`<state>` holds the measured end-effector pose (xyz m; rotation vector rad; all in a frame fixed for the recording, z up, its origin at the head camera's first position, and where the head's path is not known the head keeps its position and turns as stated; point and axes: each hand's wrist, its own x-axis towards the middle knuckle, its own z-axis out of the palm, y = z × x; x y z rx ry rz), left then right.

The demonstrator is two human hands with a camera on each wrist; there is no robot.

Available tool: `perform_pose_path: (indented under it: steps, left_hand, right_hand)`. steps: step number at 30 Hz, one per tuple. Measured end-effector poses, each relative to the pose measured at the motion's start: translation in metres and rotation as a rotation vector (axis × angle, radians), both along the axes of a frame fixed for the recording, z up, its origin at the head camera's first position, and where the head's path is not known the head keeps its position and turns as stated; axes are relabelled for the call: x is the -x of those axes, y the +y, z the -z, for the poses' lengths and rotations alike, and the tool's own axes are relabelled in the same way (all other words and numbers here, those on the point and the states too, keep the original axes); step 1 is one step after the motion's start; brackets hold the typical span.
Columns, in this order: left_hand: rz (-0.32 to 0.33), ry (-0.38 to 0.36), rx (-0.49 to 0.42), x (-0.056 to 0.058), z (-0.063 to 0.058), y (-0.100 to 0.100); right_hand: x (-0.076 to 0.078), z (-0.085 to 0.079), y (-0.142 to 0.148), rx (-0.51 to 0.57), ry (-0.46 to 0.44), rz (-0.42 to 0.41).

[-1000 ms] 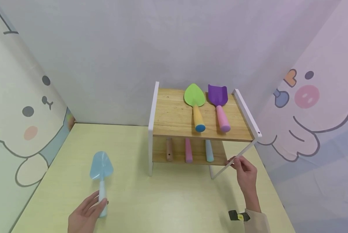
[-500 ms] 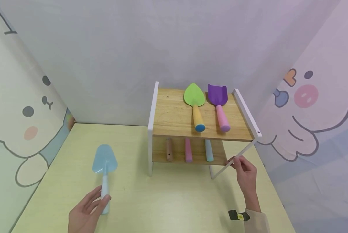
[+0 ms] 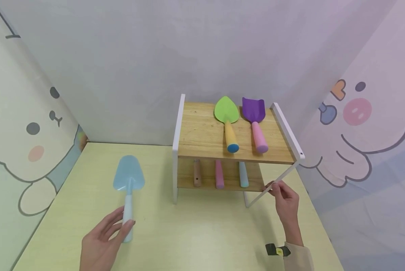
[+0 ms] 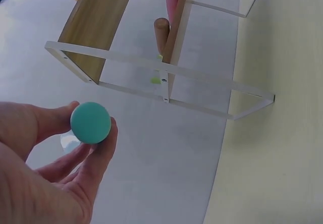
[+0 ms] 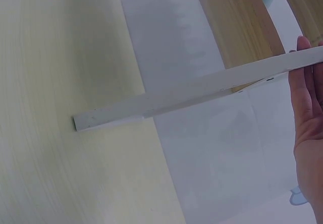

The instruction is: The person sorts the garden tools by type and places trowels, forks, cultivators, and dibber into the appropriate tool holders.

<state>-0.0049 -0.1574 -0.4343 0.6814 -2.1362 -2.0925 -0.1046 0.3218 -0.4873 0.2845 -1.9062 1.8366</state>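
My left hand [image 3: 104,237] pinches the handle of a light blue garden trowel [image 3: 129,175] between thumb and fingers, blade pointing away, left of the shelf. In the left wrist view the round teal end of the trowel's handle [image 4: 91,123] faces the camera. At the right end of a two-tier wooden shelf [image 3: 199,135] with a white frame, my right hand [image 3: 285,201] grips the slanted frame bar [image 5: 197,88] near the lower board. A green trowel [image 3: 226,111] with a yellow handle and a purple hand shovel [image 3: 254,110] with a pink handle lie on top.
Along the lower board [image 3: 231,177], brown [image 3: 197,174], pink [image 3: 219,175] and light blue handles [image 3: 243,175] point forward; their blades are hidden under the top board. The shelf stands on a pale yellow table [image 3: 189,233], with a pale curtain [image 3: 128,75] behind.
My left hand and the light blue trowel have moved slightly right and farther from me, toward the shelf. My right hand has stayed at the frame.
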Motion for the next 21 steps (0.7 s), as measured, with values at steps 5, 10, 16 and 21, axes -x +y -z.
perform_pose_path:
  steps: [5, 10, 16, 21]
  left_hand:
    - [0.042, 0.089, -0.006, 0.001, -0.012, 0.005]
    - [0.060, 0.142, 0.009, 0.002, -0.025, 0.009]
    - [0.069, 0.137, 0.045, 0.004, -0.040, 0.010]
    - [0.096, 0.158, 0.054, 0.003, -0.052, 0.014]
  right_hand:
    - [0.001, 0.000, 0.000, 0.000, 0.004, -0.002]
    - [0.000, 0.000, -0.001, -0.004, -0.003, 0.004]
    - [0.000, -0.001, -0.001, -0.007, -0.006, 0.009]
    - [0.000, -0.001, -0.001, -0.001, -0.005, 0.009]
